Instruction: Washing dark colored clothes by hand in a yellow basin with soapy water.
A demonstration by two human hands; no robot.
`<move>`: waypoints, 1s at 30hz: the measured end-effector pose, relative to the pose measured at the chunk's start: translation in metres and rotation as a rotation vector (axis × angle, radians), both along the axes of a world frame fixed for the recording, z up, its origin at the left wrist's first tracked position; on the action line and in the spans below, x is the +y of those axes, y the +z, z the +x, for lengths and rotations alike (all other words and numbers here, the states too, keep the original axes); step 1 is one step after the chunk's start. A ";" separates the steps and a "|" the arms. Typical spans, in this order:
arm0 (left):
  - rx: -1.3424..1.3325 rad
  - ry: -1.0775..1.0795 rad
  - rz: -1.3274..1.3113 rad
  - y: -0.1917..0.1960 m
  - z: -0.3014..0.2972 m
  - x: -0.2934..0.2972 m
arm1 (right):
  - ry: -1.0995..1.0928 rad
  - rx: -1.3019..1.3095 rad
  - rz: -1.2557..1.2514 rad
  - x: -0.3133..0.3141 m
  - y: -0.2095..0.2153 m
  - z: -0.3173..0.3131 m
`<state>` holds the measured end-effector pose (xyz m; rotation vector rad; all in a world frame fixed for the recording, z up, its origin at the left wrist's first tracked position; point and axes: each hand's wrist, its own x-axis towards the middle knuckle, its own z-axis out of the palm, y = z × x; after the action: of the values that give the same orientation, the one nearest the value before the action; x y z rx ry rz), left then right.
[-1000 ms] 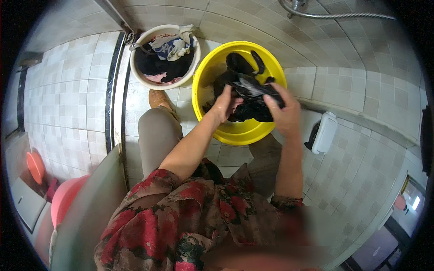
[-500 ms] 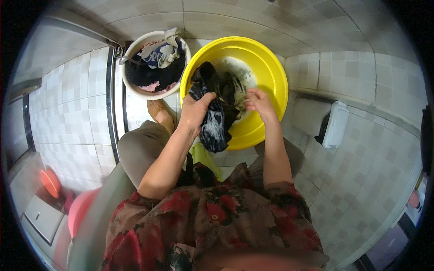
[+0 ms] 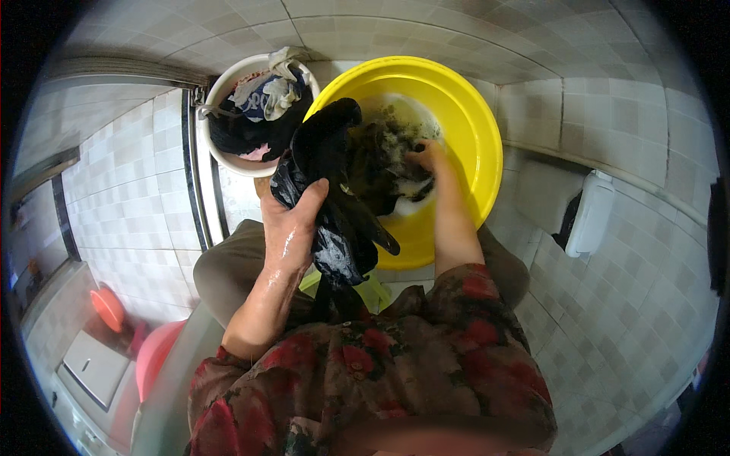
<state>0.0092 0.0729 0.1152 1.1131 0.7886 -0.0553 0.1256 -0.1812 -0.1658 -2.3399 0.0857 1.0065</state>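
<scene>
My left hand (image 3: pixel 293 216) is closed around a wet black garment (image 3: pixel 334 254) streaked with white suds. The bundle hangs over the near left rim of a large yellow basin (image 3: pixel 475 99), and part of it drapes above the water. Inside the basin, more dark wet cloth (image 3: pixel 380 163) lies bunched in foamy water. On the basin's right side, my right hand (image 3: pixel 427 154) reaches in with curled fingers closed on this dark cloth; its fingertips are partly hidden.
A white bucket (image 3: pixel 220 156) of mixed clothes stands left of the basin. Under the basin's near side shows something light green (image 3: pixel 372 295). A white plastic bottle (image 3: pixel 591 213) is by the right wall. Pink (image 3: pixel 156 353) and orange (image 3: pixel 108 308) plastic items sit lower left.
My left hand has drawn the black garment left and toward me, over the rim. My right hand, loosely open before, has closed on the cloth in the basin. The view has shifted slightly.
</scene>
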 end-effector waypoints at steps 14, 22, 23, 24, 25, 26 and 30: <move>-0.055 0.008 0.006 -0.015 -0.010 -0.006 | -0.677 -0.007 0.835 0.003 0.188 -0.020; -0.077 0.043 -0.090 -0.018 -0.007 -0.004 | -0.251 0.109 0.206 -0.035 0.157 -0.022; -0.081 0.046 -0.092 -0.019 -0.006 -0.005 | -0.084 0.115 0.040 -0.038 0.145 -0.025; -0.089 0.068 -0.094 -0.022 -0.006 -0.006 | 0.130 -0.132 -0.114 -0.043 0.133 -0.032; -0.089 0.088 -0.096 -0.024 -0.009 -0.007 | 0.134 -0.128 -0.116 -0.044 0.137 -0.033; -0.085 0.091 -0.098 -0.025 -0.009 -0.007 | 0.019 -0.128 -0.056 -0.048 0.142 -0.032; -0.078 0.048 -0.106 -0.026 -0.007 -0.005 | -0.131 -0.182 0.061 -0.049 0.195 -0.022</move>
<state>0.0020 0.0682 0.0891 0.9899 0.7342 -0.0132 0.1037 -0.2303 0.0292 -2.3252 0.1332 0.7197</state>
